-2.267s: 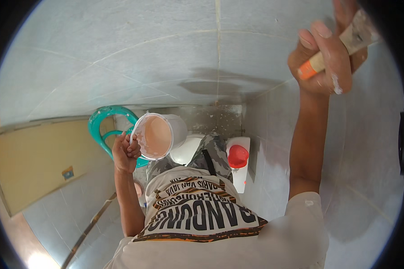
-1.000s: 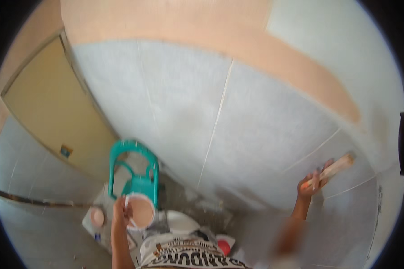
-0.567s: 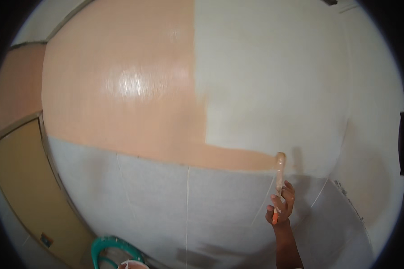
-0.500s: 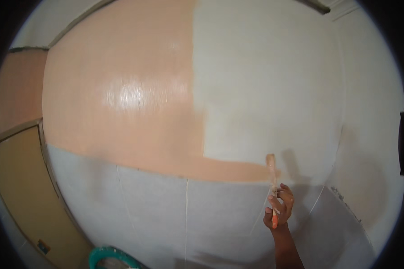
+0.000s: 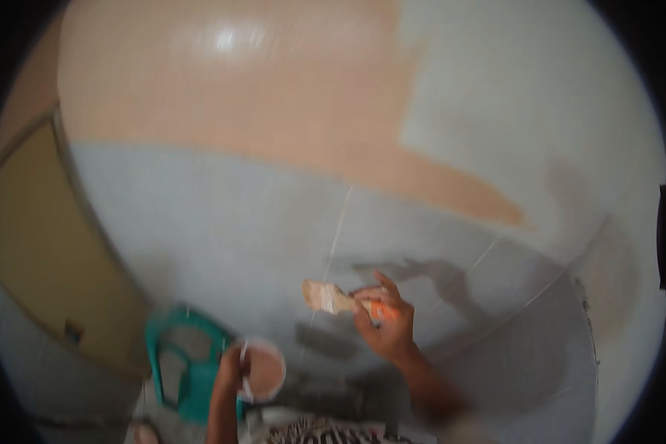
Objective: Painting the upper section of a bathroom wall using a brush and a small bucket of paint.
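Note:
In my right hand (image 5: 388, 325) is a flat paintbrush (image 5: 325, 297), gripped by its orange-ended handle. Its paint-coated bristles point left, held in front of the grey lower wall. My left hand (image 5: 233, 364) is closed on a white paint bucket (image 5: 280, 381) at its left side, low in front of me; peach paint (image 5: 265, 368) shows inside. Above, peach paint covers the left of the upper wall (image 5: 237, 103), and a peach strip (image 5: 466, 183) runs right along the lower border of the pale unpainted part (image 5: 510, 96).
A green plastic chair (image 5: 200, 385) stands at the lower left, beside the bucket. Further left is a tan door (image 5: 44, 244). Grey tiles (image 5: 222, 214) cover the lower wall, and another pale wall (image 5: 629, 296) meets it at the right. A foot (image 5: 145, 433) shows at the lower left.
The view has tilted down. My right hand has drawn the brush off the wall, down and left, turning its bristles leftward. My left hand and the paint bucket have come into view.

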The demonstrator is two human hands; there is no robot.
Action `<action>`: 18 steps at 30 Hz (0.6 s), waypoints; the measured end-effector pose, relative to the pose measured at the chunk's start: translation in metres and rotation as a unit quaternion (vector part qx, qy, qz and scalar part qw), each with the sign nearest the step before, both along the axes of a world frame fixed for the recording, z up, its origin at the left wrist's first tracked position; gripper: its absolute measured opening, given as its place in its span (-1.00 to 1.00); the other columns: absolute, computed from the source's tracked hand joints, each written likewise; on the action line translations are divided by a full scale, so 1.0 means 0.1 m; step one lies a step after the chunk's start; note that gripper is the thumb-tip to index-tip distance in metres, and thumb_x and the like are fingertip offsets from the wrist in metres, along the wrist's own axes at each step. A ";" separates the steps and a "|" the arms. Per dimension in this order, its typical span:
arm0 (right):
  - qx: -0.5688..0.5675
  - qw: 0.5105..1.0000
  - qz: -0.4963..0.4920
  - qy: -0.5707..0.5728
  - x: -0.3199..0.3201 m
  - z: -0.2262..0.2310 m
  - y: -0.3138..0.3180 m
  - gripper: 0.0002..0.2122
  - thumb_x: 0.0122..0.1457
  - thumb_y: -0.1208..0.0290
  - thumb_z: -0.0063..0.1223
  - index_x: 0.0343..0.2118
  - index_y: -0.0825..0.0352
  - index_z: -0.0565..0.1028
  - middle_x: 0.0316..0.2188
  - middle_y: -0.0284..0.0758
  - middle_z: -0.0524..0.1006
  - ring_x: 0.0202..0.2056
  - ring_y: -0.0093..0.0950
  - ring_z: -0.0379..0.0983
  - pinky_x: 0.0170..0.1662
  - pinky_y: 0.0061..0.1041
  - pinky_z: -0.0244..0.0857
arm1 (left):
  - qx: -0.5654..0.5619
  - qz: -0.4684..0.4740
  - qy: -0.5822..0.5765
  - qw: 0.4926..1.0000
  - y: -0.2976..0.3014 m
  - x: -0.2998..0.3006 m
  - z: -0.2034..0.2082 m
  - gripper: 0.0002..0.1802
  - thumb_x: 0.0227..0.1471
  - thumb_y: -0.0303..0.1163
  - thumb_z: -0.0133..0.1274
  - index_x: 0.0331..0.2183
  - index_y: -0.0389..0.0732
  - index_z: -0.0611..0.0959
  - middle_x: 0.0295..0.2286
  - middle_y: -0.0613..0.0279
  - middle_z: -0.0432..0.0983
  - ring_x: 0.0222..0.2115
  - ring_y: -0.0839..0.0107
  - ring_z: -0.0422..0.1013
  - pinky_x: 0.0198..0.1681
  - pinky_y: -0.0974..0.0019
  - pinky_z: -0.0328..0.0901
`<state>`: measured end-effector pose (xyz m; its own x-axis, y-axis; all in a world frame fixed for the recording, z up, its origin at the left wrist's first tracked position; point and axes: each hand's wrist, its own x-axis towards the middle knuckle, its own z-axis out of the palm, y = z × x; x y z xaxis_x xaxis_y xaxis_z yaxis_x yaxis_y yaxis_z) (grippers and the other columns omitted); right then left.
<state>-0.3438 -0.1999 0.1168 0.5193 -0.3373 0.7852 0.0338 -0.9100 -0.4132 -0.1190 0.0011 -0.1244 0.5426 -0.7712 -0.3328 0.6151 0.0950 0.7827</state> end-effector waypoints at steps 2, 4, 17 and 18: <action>0.054 0.998 0.012 0.025 0.20 -0.38 0.09 -0.88 0.00 0.52 0.16 -0.38 0.36 0.48 -0.48 -0.22 0.56 -0.41 -0.24 0.52 0.09 -0.19 0.23 | 0.038 -0.020 -0.098 0.994 -0.05 -0.01 0.26 -0.69 0.14 -0.11 -0.14 -0.53 -0.06 0.44 -0.71 0.48 0.18 -0.72 0.61 0.09 -0.66 0.46 0.01; 0.112 0.991 0.026 0.068 0.28 -0.70 0.17 -0.90 0.00 0.53 0.15 -0.40 0.36 0.48 -0.48 -0.21 0.56 -0.41 -0.23 0.52 0.08 -0.21 0.23 | -0.027 -0.073 -0.001 0.997 -0.07 0.01 0.42 -0.70 0.15 -0.11 -0.16 -0.45 -0.10 0.50 -0.69 0.52 0.18 -0.69 0.65 0.05 -0.65 0.48 -0.07; 0.151 0.968 -0.016 0.200 0.62 -1.70 0.47 -0.92 -0.06 0.44 0.18 -0.48 0.29 0.58 -0.53 -0.26 0.56 -0.43 -0.25 0.42 -0.26 -0.28 0.27 | 0.105 -0.069 -0.036 0.991 -0.24 -0.34 1.06 -0.62 0.11 -0.06 -0.25 -0.36 -0.19 0.45 -0.70 0.55 0.05 -0.70 0.68 -0.07 -0.62 0.52 -0.13; 0.113 0.965 -0.010 0.238 0.66 -1.78 0.46 -0.90 -0.10 0.44 0.20 -0.48 0.29 0.60 -0.53 -0.22 0.56 -0.46 -0.24 0.40 -0.32 -0.29 0.27 | 0.110 -0.070 -0.032 0.991 -0.25 -0.36 1.07 -0.62 0.11 -0.06 -0.25 -0.36 -0.19 0.45 -0.70 0.55 0.05 -0.70 0.68 -0.07 -0.62 0.52 -0.13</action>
<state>-0.2778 -0.1540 -0.0610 0.7940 -0.4863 0.3649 -0.2257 -0.7931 -0.5658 -0.1546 -0.0241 -0.0171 0.4612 -0.7526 -0.4700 0.5582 -0.1657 0.8130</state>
